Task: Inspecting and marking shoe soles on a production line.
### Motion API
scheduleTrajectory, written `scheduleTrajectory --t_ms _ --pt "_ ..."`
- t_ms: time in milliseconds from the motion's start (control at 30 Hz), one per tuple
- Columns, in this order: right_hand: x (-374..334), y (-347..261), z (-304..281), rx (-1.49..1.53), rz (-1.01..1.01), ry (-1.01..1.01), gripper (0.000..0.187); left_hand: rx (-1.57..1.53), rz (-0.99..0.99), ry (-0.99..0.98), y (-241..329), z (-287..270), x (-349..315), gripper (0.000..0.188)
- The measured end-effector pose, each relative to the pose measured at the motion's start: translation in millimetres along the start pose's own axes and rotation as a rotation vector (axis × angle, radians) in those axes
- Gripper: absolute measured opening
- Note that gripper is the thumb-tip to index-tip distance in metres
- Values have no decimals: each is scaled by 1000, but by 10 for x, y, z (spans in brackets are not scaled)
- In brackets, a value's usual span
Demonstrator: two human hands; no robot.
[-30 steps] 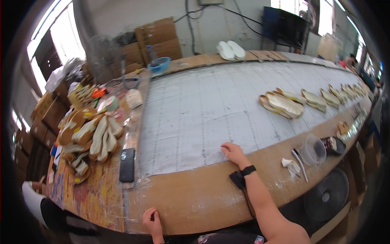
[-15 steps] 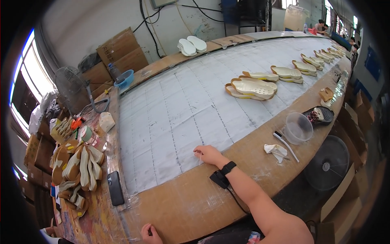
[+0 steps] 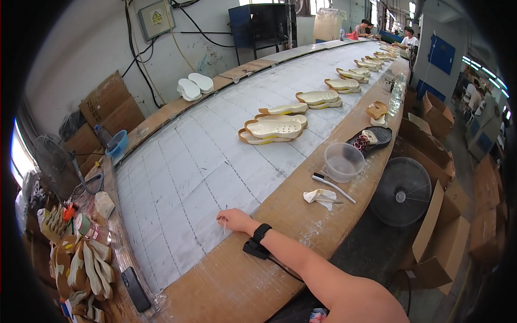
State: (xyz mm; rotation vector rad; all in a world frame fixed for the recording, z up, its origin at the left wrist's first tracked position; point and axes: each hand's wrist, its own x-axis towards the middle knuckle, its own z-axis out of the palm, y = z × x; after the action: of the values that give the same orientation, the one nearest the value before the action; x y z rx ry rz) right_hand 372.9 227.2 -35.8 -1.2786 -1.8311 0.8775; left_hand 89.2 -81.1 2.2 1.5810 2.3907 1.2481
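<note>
Fingers (image 3: 222, 217) of my right hand (image 3: 235, 219) pinch a thin white strip (image 3: 225, 222), clenched on its middle at the near edge of the white gridded belt (image 3: 177, 177); left hand out of view, so its state I cannot tell. The strip is small and partly hidden by the hand. What shows runs nearly straight away from me across the belt: one end pokes up past the fingers, the other trails down toward the wooden surface (image 3: 301, 210), so its long axis crosses the belt rather than following it. My forearm lies across the wood, probably as a brace, so the pinch stays low and steady. A black band (image 3: 261, 232) sits on the wrist, and a small black box (image 3: 255, 248) with a cable rests on the wood touching the arm. Farther along on my right, all within reach: a crumpled white cloth (image 3: 320, 196), a white stick with a dark tip (image 3: 333, 186), a clear plastic bowl (image 3: 343, 161). Pale shoe soles (image 3: 274, 129) lie stacked in pairs well up the belt, long axes across it, more pairs spaced beyond. On my left a heap of tan cut pieces (image 3: 89, 266) and a dark phone (image 3: 134, 288) sit beside the belt's end.
</note>
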Motion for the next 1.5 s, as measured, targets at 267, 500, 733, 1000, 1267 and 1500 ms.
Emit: scheduleTrajectory --t_ms 267,500,733,1000,1267,1500 --pt "16 -22 -2 16 -7 56 20 -42 22 5 -51 -3 26 16" --pt "-492 -269 -281 -46 16 43 25 266 285 -7 465 87 -287 27" --pt "-875 -245 -573 -246 -300 -152 31 243 64 108 732 160 -346 30" --pt "-869 -209 -326 -558 -275 -143 42 258 114 91 749 346 -324 23" --pt "-855 -221 -368 -623 -259 -118 47 207 112 136 741 522 -369 23" --pt "-876 -147 -360 -599 -321 -53 47 225 146 180 805 488 -425 21"
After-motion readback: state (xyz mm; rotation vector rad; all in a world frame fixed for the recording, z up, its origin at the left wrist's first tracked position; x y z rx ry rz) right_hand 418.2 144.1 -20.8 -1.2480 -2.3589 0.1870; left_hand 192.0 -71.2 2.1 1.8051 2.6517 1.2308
